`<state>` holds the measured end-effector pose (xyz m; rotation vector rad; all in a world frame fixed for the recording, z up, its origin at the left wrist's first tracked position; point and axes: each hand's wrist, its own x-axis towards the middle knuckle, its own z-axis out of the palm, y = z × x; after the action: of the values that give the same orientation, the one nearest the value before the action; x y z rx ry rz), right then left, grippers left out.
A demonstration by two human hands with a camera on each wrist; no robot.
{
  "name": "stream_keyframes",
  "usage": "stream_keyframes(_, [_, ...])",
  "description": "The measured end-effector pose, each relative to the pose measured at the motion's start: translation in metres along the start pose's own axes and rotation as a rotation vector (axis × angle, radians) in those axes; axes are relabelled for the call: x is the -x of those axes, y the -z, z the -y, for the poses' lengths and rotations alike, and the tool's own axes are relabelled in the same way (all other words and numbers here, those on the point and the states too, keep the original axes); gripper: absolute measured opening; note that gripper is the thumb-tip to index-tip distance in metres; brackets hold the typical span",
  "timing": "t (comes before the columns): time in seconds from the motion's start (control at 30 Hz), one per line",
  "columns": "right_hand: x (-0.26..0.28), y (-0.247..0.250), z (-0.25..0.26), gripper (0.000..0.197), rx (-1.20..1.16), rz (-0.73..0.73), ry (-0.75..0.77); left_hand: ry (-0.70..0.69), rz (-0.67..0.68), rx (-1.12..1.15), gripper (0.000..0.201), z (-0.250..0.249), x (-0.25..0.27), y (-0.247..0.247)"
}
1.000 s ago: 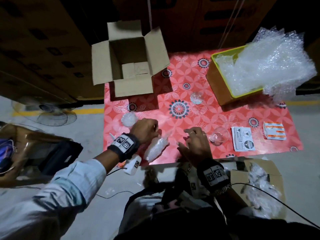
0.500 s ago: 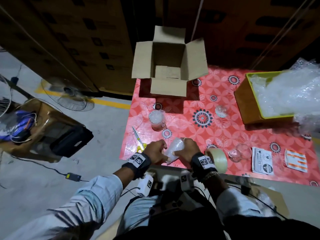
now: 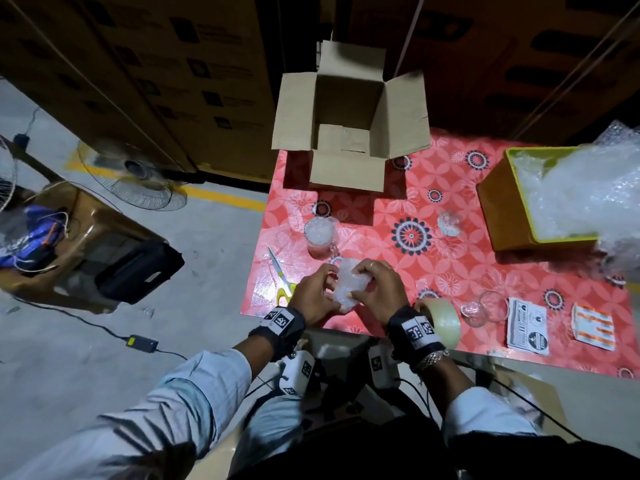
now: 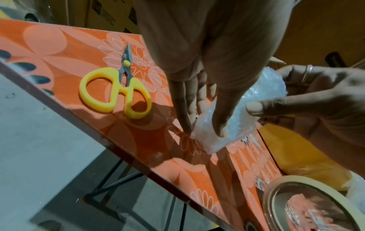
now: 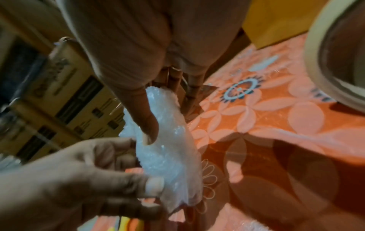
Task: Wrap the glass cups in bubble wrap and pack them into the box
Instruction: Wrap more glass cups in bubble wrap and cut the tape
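**Hands close the wrap on a cup**

The left hand [image 3: 313,299] and right hand [image 3: 375,292] both clutch the bubble-wrapped cup [image 3: 349,284] just above the counter [image 3: 450,268]. Keep the folds tight, thumbs pinning loose ends; the tape roll [image 3: 441,318] sits just right, the open box [image 3: 349,133] behind.

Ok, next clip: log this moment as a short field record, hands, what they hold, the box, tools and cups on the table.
left hand: grips bubble-wrapped bundle
right hand: grips the same bundle
cardboard box: flaps open at table's far edge
scissors: flat on table, left of the hands
tape roll: beside right wrist
bare glass cup: right of tape roll
cup stuffed with wrap: upright, beyond hands
bubble wrap supply: in yellow-rimmed bin
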<state>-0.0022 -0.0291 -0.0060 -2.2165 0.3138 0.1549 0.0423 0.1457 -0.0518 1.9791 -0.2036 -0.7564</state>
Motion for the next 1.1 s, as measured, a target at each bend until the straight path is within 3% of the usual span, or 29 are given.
stream_keyframes(0.17, [0.008, -0.011, 0.002, 0.027, 0.310, 0.073, 0.257, -0.070, -0.015, 0.067, 0.063, -0.005, 0.003, 0.001])
stream_keyframes(0.3, [0.016, -0.019, -0.007, 0.021, 0.403, 0.082, 0.219, -0.088, -0.040, 0.070, 0.063, -0.007, 0.003, 0.011])
stream_keyframes(0.4, [0.018, -0.021, -0.004, 0.024, 0.440, 0.109, 0.227, -0.069, -0.033, 0.103, 0.052, -0.010, 0.002, 0.014])
stream_keyframes(0.5, [0.018, -0.015, -0.008, 0.031, 0.360, 0.103, 0.232, -0.086, -0.049, 0.153, 0.038, -0.013, -0.001, 0.011])
stream_keyframes(0.7, [0.034, -0.007, -0.031, 0.020, 0.237, -0.062, 0.214, -0.067, -0.011, 0.157, 0.045, -0.020, -0.002, -0.003])
stream_keyframes(0.9, [0.049, -0.012, -0.053, 0.013, 0.211, 0.000, 0.163, 0.088, -0.014, 0.101, 0.031, -0.023, -0.002, -0.021])
stream_keyframes(1.1, [0.043, 0.003, -0.045, 0.020, 0.114, -0.013, 0.174, 0.057, -0.112, 0.094, 0.029, -0.036, -0.003, -0.018])
